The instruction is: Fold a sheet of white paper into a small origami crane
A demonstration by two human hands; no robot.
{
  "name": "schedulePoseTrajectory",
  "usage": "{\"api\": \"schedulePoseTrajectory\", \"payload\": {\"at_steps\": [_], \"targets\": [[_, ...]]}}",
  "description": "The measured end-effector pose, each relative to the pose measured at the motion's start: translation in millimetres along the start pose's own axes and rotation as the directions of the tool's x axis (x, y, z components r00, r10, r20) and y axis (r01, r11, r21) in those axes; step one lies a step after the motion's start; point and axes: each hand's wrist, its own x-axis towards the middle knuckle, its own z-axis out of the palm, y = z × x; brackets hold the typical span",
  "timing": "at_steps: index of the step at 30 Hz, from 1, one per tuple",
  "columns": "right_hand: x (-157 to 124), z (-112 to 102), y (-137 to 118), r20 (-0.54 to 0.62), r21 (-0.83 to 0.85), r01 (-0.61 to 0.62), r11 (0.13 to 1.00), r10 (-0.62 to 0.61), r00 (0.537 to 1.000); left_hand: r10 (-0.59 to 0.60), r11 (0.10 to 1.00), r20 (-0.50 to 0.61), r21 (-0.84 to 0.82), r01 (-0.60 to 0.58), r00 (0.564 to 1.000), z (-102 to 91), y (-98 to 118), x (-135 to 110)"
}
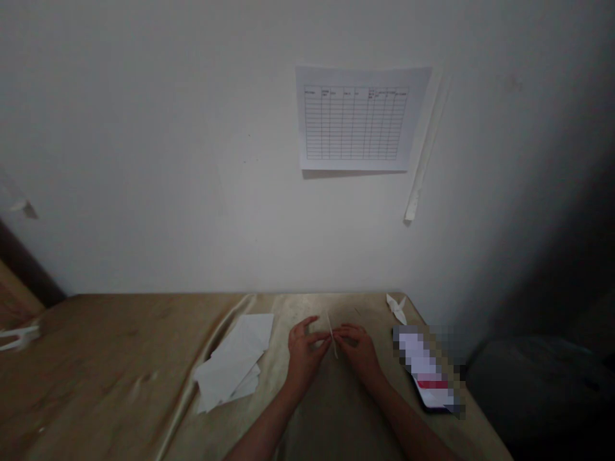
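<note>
A thin white piece of folded paper [329, 323] stands nearly upright, seen almost edge-on, between my two hands. My left hand [303, 349] pinches it from the left with thumb and fingertips, the index finger curving above. From the other side, my right hand [358, 349] grips it with the fingertips close together. Left of my hands lies a loose, fanned stack of white paper sheets [237, 358]. A small folded white paper figure [396, 310] rests near the table's back right corner.
A phone [425, 371] with a lit, pixelated screen lies right of my hands. Satiny, wrinkled cloth [120, 358] covers the table. Behind it rises a wall with a printed table sheet [358, 121]. A white object [19, 337] sits at far left.
</note>
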Motion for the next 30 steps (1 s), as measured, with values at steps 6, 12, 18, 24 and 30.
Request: {"api": "schedulePoseTrajectory", "payload": {"at_steps": [6, 12, 18, 24, 30], "targets": [[0.1, -1.1, -3.0, -0.023, 0.02, -0.016, 1.0, 0.017, 1.0, -0.005, 0.999, -0.029, -0.037, 0.004, 1.0, -0.4, 2.2, -1.0], [0.4, -1.0, -2.4, -0.011, 0.061, -0.023, 0.998, 0.023, 1.0, -0.024, 0.998, -0.024, -0.061, 0.023, 0.999, -1.3, 3.2, 0.1], [-0.4, -0.2, 0.0, -0.015, 0.056, -0.008, 0.998, 0.008, 1.0, 0.026, 0.998, -0.016, -0.052, -0.027, 1.0, -4.8, 8.0, 0.2], [-0.1, -0.1, -0.4, -0.034, 0.056, 0.0, 0.998, 0.002, 0.999, 0.046, 0.998, 0.014, -0.047, -0.045, 0.999, -6.7, 11.6, 1.1], [-1.4, 1.1, -2.3, -0.053, -0.001, 0.038, 0.999, -0.038, 0.998, 0.047, 0.997, 0.031, -0.069, -0.045, 0.998, -4.9, 11.6, 0.4]]}}
